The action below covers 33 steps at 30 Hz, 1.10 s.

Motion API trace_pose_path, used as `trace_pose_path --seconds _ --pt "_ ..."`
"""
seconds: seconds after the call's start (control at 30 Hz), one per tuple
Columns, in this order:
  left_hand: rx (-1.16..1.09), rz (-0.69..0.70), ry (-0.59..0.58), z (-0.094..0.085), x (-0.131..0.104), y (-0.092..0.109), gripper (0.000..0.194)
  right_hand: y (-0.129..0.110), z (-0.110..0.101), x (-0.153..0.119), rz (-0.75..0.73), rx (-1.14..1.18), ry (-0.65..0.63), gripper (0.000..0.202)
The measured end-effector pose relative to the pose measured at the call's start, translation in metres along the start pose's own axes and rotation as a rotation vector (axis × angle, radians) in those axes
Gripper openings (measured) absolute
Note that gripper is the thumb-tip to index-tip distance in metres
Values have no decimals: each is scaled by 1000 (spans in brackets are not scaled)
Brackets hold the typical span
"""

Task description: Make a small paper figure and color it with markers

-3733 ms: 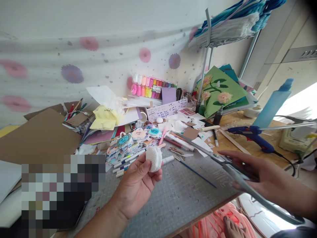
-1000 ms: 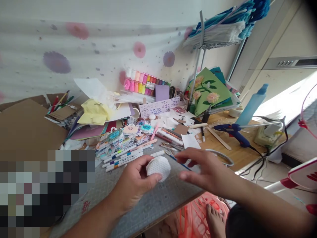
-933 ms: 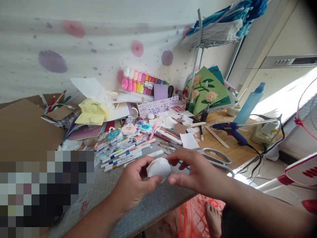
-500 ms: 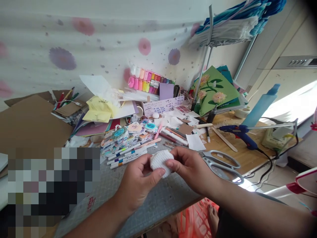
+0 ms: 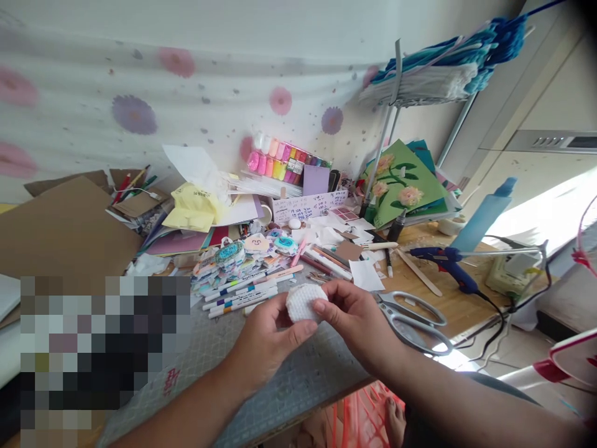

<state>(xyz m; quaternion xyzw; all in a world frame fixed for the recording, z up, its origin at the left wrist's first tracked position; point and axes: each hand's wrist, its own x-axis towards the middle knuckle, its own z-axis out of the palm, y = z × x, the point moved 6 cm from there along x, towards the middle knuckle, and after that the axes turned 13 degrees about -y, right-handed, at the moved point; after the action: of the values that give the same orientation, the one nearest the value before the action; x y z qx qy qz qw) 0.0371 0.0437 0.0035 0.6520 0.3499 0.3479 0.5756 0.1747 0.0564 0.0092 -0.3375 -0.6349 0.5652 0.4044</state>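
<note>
A small white piece with a dimpled, textured surface (image 5: 305,303) is held up over the grey cutting mat (image 5: 205,398). My left hand (image 5: 270,336) grips its left and lower edge between thumb and fingers. On its right side my right hand (image 5: 357,314) pinches it, thumb in front and fingers behind. Its back is hidden. Just beyond my hands lie several capped markers (image 5: 242,298). Large scissors (image 5: 410,317) with grey handles rest right of my right hand, their blades mostly hidden behind it.
A blue glue gun (image 5: 445,258) with a cord stands at the right, near a light-blue bottle (image 5: 485,214). Paper cutouts (image 5: 228,255) pile up behind the markers. A brown cardboard box (image 5: 69,230) is at the left, and a green card with flowers (image 5: 408,183) leans at the back.
The white piece has turned slightly in my fingers, and my left thumb has slid right along its lower edge. The camera view has shifted a little. Both hands still hold the piece.
</note>
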Motion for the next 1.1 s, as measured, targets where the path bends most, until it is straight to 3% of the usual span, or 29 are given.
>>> trace_pose_path --seconds 0.23,0.47,0.57,0.73,0.93,1.1 --pt "353 -25 13 -2 -2 10 22 0 1 2 7 16 -66 31" --pt "659 34 27 -2 -6 15 25 3 2 -1 -26 151 -120 28" --pt "541 45 28 -1 -5 14 21 3 0 -3 -49 151 -89 27" --pt "30 -8 -64 0 -2 3 24 8 -6 -5 12 298 19 27" --pt "-98 -36 -81 -5 1 -5 21 3 -11 -5 36 332 -81 33" --pt "-95 -30 -67 -6 2 -6 21 -6 -15 -9 -58 -6 -167 52"
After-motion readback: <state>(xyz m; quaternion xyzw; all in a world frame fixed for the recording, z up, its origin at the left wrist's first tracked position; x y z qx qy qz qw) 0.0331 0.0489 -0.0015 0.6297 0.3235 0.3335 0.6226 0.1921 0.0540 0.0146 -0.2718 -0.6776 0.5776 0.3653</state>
